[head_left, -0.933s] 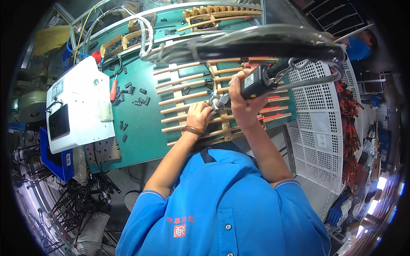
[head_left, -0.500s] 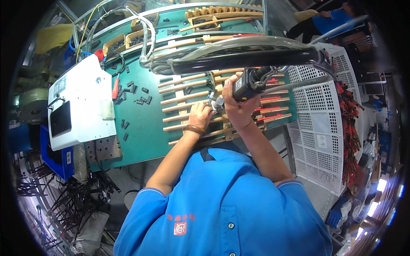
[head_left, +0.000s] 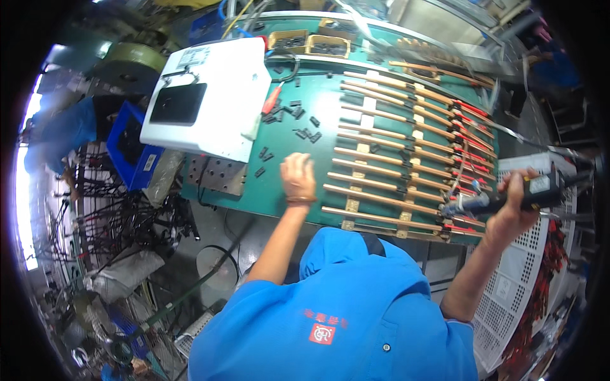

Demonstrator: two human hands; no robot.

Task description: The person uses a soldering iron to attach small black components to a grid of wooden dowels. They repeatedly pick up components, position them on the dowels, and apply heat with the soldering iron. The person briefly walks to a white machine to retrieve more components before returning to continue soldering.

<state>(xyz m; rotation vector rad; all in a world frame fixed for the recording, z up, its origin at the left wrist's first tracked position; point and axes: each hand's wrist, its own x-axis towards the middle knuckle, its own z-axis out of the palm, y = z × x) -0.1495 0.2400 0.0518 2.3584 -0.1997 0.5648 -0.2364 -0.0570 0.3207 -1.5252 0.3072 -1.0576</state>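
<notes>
Our right grip [head_left: 512,213] wraps a black tool [head_left: 545,192] at the near right ends of the wooden rods [head_left: 375,198] on the counter [head_left: 270,197]; our left grip [head_left: 298,179] is empty, slack. Dark pieces [head_left: 402,189] already sit on several rods; loose black pieces [head_left: 311,135] at left seem unused.

left grip [head_left: 298,178]: loosely bent, palm down | right grip [head_left: 512,213]: clenched, out wide
</notes>
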